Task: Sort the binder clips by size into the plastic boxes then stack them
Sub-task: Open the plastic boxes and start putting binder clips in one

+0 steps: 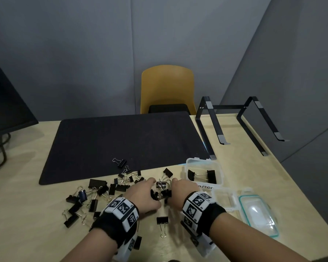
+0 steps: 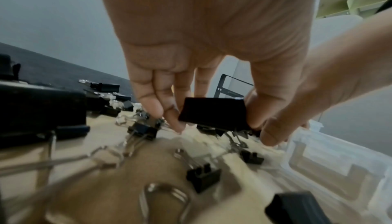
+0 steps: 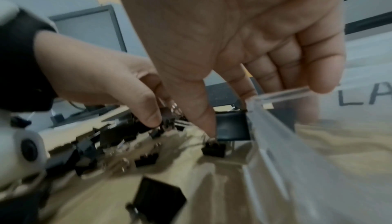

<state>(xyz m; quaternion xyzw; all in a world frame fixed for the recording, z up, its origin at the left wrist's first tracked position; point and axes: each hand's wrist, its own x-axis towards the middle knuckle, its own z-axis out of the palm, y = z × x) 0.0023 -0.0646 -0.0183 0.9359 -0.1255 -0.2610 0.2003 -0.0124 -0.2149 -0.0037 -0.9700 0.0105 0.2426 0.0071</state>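
Black binder clips of mixed sizes (image 1: 95, 195) lie scattered on the wooden table, mostly left of my hands. My left hand (image 1: 146, 193) reaches into the pile and pinches a large black clip (image 2: 212, 113) between fingertips and thumb. Close beside it, my right hand (image 1: 176, 188) has thumb and forefinger down around another black clip (image 3: 231, 127), right against a clear box wall (image 3: 275, 127). The clear box labelled LARGE (image 1: 203, 161) stands just beyond my right hand with two large clips inside. One clip (image 1: 162, 220) lies alone between my wrists.
An empty clear box (image 1: 223, 197) and a teal-rimmed lid (image 1: 257, 214) lie to the right; another clear box (image 1: 206, 246) sits under my right forearm. Farther back are a black mat (image 1: 121, 140), a laptop stand (image 1: 235, 118), a yellow chair (image 1: 167, 86) and a monitor (image 1: 6, 110).
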